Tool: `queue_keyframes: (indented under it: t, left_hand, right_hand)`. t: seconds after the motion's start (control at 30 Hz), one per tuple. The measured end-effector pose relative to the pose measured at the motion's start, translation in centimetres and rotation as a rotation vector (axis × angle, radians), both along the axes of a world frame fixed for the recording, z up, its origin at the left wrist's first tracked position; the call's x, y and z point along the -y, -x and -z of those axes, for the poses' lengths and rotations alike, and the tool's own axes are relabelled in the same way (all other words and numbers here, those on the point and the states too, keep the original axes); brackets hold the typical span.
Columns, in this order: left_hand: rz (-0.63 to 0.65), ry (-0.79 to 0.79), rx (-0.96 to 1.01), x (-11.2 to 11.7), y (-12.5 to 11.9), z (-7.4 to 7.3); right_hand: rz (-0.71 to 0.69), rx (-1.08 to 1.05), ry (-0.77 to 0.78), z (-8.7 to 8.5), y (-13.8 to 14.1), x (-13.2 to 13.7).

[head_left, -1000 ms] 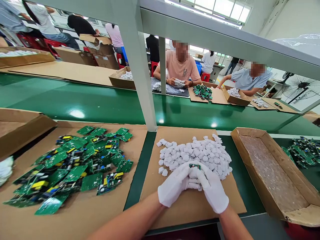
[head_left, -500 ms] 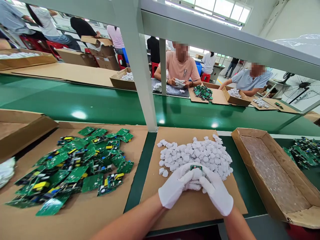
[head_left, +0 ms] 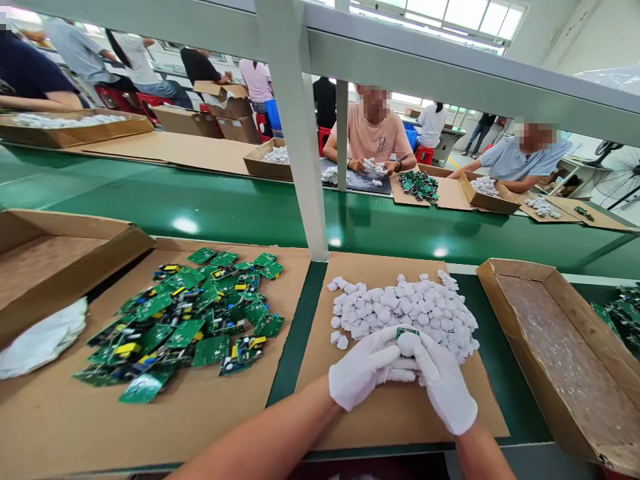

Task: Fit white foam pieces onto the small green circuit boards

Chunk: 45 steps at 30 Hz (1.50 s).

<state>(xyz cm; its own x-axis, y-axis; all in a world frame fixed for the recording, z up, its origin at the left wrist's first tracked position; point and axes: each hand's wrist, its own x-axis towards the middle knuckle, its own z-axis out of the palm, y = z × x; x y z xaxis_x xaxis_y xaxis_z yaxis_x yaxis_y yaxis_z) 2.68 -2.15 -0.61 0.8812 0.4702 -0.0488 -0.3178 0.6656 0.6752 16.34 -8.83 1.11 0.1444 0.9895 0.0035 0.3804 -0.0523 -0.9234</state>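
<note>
Both my hands wear white gloves and meet in front of a heap of small white pieces (head_left: 400, 303) on cardboard. Between them is a small green circuit board (head_left: 407, 331), only its top edge showing above the fingertips. A rounded white shape, perhaps a white piece or a gloved fingertip, lies against it. My left hand (head_left: 357, 370) is closed around the board from the left, fingers reaching underneath. From the right, my right hand (head_left: 445, 380) closes on the same board. The fingers hide most of it.
Green circuit boards (head_left: 200, 313) lie piled on cardboard to the left, near a white cloth-like item (head_left: 45, 340) and a cardboard box (head_left: 75, 260). A long cardboard tray (head_left: 487, 277) stands right. A grey post (head_left: 300, 167) rises ahead; co-workers sit across the green belt (head_left: 240, 213).
The view has swung slightly left, so the whole scene sits further right. My hands keep nearly the same grip on the board.
</note>
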Motion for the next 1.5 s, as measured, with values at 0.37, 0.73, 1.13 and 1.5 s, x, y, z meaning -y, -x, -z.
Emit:
queue_keyframes:
  t: [0.37, 0.73, 1.13, 1.5]
  left_hand:
    - [-0.059, -0.008, -0.024, 0.3, -0.1, 0.0]
    - [-0.122, -0.068, -0.147, 0.3, -0.2, -0.5]
    - [-0.367, -0.601, -0.491, -6.5, 0.6, -4.7]
    - [-0.435, -1.259, -1.281, -23.9, -3.8, -0.1]
  right_hand:
    - [0.069, 0.294, -0.043, 1.1, 0.2, 0.1]
    - [-0.065, 0.142, -0.064, -0.8, 0.3, 0.1]
    - [0.322, 0.429, -0.548, 3.3, -2.3, -0.5]
    - [0.37, 0.573, -0.707, 6.0, -3.9, -0.3]
